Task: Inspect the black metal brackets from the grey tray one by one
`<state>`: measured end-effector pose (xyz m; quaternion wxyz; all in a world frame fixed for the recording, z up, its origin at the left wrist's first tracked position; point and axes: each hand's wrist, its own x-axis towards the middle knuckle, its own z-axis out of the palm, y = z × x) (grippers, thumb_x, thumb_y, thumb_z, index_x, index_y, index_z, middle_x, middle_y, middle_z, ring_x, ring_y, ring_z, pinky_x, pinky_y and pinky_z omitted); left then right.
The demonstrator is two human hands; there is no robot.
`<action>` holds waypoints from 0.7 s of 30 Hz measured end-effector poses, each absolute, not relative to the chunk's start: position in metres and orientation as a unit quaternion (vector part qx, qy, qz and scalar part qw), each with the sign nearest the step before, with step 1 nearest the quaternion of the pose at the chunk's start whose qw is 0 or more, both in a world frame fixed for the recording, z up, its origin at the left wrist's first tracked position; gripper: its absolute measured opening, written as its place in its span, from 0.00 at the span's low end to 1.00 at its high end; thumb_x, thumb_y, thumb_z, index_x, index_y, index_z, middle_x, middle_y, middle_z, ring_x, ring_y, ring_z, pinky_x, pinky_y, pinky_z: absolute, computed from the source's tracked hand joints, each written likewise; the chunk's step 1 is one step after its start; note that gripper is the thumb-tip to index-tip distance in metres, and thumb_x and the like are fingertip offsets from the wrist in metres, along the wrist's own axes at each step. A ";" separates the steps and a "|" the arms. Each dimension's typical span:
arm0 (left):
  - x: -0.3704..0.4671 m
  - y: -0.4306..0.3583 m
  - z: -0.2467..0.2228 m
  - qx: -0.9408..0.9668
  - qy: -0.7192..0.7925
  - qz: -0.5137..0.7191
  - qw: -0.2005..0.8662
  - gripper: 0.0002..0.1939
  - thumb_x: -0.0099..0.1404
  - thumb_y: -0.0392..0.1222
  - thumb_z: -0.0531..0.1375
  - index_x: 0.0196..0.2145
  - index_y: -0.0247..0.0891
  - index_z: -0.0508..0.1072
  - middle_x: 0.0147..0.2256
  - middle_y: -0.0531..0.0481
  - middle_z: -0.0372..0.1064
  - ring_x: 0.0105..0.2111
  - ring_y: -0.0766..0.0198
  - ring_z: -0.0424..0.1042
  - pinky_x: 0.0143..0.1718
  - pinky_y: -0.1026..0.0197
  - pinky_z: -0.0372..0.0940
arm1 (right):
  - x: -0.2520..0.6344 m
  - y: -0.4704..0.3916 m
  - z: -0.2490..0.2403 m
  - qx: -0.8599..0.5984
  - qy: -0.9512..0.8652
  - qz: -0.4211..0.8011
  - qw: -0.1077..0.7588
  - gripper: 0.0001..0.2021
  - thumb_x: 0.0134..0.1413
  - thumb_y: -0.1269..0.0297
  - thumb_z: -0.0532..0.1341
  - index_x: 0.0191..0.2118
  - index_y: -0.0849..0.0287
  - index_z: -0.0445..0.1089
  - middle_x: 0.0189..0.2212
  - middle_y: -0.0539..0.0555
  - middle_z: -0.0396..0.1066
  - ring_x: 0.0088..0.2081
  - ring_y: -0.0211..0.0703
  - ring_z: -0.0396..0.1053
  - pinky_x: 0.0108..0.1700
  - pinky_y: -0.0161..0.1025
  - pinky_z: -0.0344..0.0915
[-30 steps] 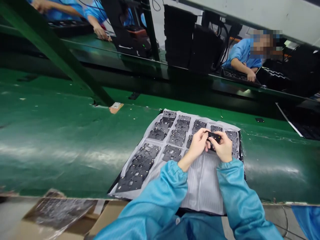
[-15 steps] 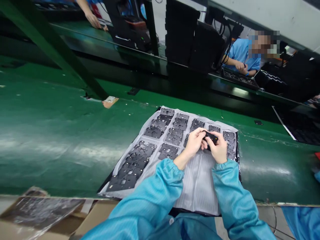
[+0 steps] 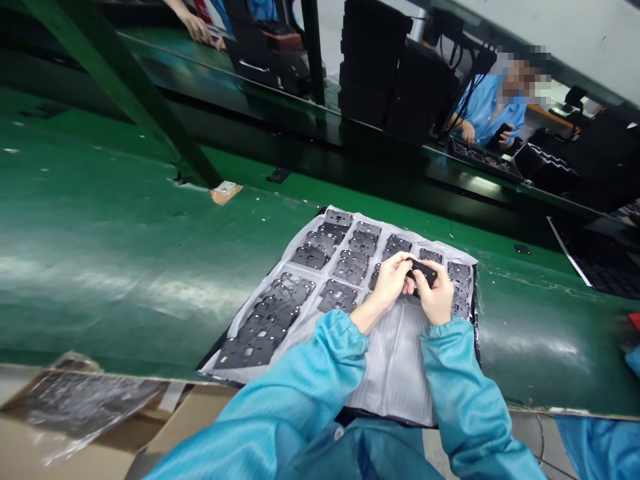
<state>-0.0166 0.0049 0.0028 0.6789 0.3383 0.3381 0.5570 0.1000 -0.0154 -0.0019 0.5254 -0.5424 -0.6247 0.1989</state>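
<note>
A small black plastic part (image 3: 424,272) is held between both hands, above the right side of a tray. My left hand (image 3: 393,281) pinches its left end, and my right hand (image 3: 436,292) grips its right end with the thumb on its face. Beneath them lies the tray, lined with a white foam sheet (image 3: 395,353), on the green table. Several flat black parts (image 3: 257,327) sit in overlapping rows on the sheet, at its left and along its far side. My fingers hide some of the parts below.
A green post (image 3: 130,100) meets the green table (image 3: 100,233) at the left. An open cardboard box with clear plastic (image 3: 90,407) stands below the near edge. Across the bench, a person in blue (image 3: 493,110) handles a dark object.
The whole view has shifted slightly. My hands keep the same grip on the black part. Across the bench, the person's hands have moved apart, and one now holds up a dark object.
</note>
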 end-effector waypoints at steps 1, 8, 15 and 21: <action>-0.017 0.005 0.003 0.337 0.339 0.557 0.680 0.10 0.59 0.44 0.57 0.36 0.35 0.67 0.16 0.59 0.60 0.10 0.73 0.61 0.10 0.73 0.50 | 0.100 -0.015 -0.002 -0.543 -0.625 0.193 0.527 0.13 0.54 0.58 0.63 0.44 0.58 0.70 0.40 0.54 0.74 0.39 0.41 0.73 0.42 0.37 0.70; -0.016 0.006 0.000 0.326 0.329 0.561 0.686 0.10 0.58 0.44 0.57 0.35 0.36 0.67 0.18 0.59 0.60 0.10 0.74 0.59 0.10 0.72 0.50 | 0.097 -0.015 -0.005 -0.538 -0.620 0.204 0.533 0.13 0.55 0.59 0.63 0.45 0.58 0.70 0.40 0.55 0.74 0.39 0.42 0.73 0.43 0.38 0.70; -0.017 0.007 0.000 0.323 0.304 0.564 0.696 0.09 0.58 0.42 0.58 0.35 0.35 0.68 0.22 0.58 0.62 0.11 0.76 0.59 0.11 0.72 0.49 | 0.098 -0.015 -0.003 -0.532 -0.633 0.187 0.530 0.13 0.55 0.60 0.62 0.46 0.58 0.70 0.41 0.56 0.74 0.41 0.43 0.73 0.45 0.39 0.70; -0.015 0.005 0.003 0.345 0.314 0.550 0.693 0.11 0.59 0.45 0.57 0.37 0.35 0.67 0.19 0.59 0.60 0.11 0.75 0.57 0.11 0.73 0.48 | 0.103 -0.012 -0.014 -0.551 -0.607 0.221 0.529 0.14 0.56 0.58 0.62 0.46 0.58 0.69 0.40 0.56 0.74 0.36 0.43 0.74 0.39 0.38 0.71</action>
